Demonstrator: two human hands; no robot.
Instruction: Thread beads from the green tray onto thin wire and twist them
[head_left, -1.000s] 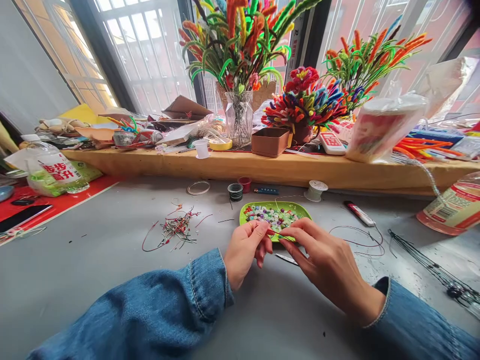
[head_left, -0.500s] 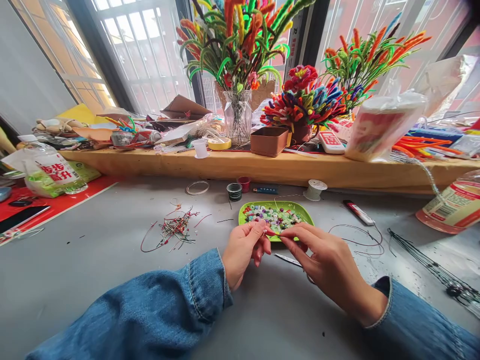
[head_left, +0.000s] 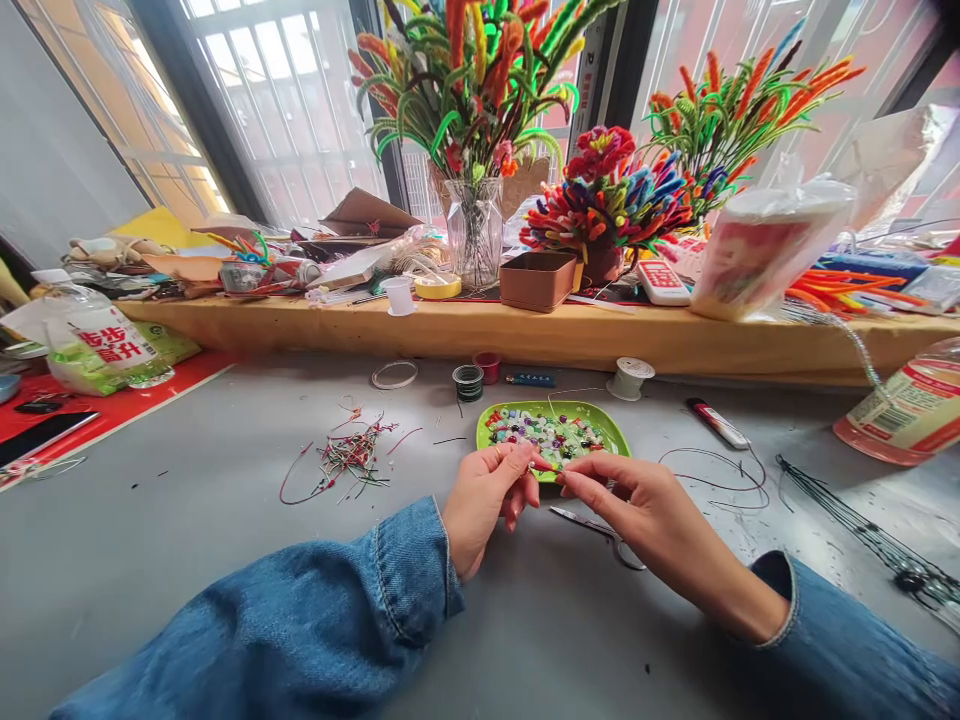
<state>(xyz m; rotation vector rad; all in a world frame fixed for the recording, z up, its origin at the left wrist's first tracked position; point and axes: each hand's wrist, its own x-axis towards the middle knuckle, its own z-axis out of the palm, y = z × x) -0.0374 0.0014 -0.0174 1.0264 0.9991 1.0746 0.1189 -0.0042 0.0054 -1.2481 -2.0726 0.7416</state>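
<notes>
At the frame's centre, the left hand [head_left: 489, 492] and right hand [head_left: 646, 500] are pinching narrowly, seemingly on a thin cord [head_left: 556, 468], where light, even tension should be serving best.

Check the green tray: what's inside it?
Inside the green tray: loose beads in mixed colours, white, red, purple and green among them. The left hand and right hand cover parts of its near side; whatever lies behind them can't be seen.
</notes>
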